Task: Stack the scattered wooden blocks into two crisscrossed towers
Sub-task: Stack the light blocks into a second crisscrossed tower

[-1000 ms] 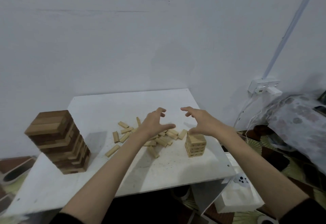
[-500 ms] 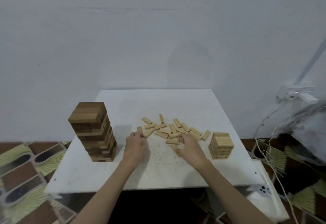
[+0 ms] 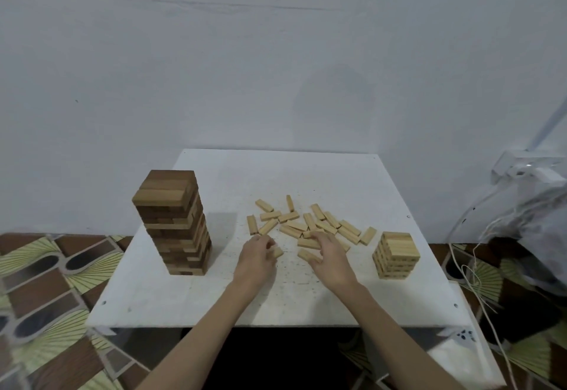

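A tall crisscrossed tower of dark and light blocks (image 3: 174, 221) stands at the table's left. A short tower of pale blocks (image 3: 395, 254) stands at the right. Several loose pale blocks (image 3: 310, 224) lie scattered in the middle of the white table (image 3: 190, 303). My left hand (image 3: 256, 259) grips one small pale block (image 3: 277, 251) just in front of the pile. My right hand (image 3: 329, 256) has its fingers curled round another pale block (image 3: 308, 255) at the pile's near edge.
A white wall rises right behind the table. A socket with cables (image 3: 527, 172) and a plastic-covered bundle (image 3: 540, 221) sit at the right. Patterned floor mats (image 3: 46, 291) lie on both sides. A white box (image 3: 466, 356) stands below the table's right corner.
Both hands came down from above the pile onto the loose blocks, and each took hold of one block. The view swung so the table is centred.
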